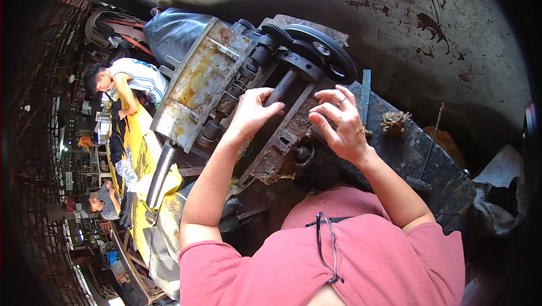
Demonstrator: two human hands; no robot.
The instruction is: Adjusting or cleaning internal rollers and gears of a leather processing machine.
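Under the fingers (265,100) of the left hand (251,115) a dark grey steel shaft (281,87) is showing, greasy black along its length. Beside the fingers of the right hand (339,125) a rust-brown plate (282,139) is flaking orange. Beyond the fingertips black gears (307,46) are glinting. The housing (197,80) left of the fingers is wearing yellow-ochre stains over dull grey. A pink shirt (361,261) is filling the foreground.
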